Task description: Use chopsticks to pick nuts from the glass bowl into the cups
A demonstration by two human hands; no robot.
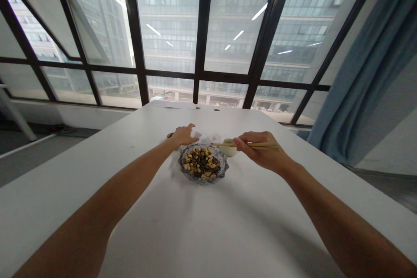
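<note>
A faceted clear glass bowl [224, 173] stands on the white table, holding pale nuts in shells and dark seeds. My left hand [184, 134] reaches past its far left rim. The thumb and fingers are apart, close to a small whitish translucent thing [196, 134]; I cannot tell whether they touch it. In my right hand [260, 147] is a pair of wooden chopsticks [224, 144], pointing left over the bowl's far right rim. Behind the chopsticks sits a pale green cup [230, 151], partly covered by them.
More small translucent things [215, 138] stand behind the bowl. A small dark-topped object [170, 135] shows partly beside my left wrist. The white table [202, 226] runs toward large windows [169, 21]. A blue curtain [361, 65] hangs on the right.
</note>
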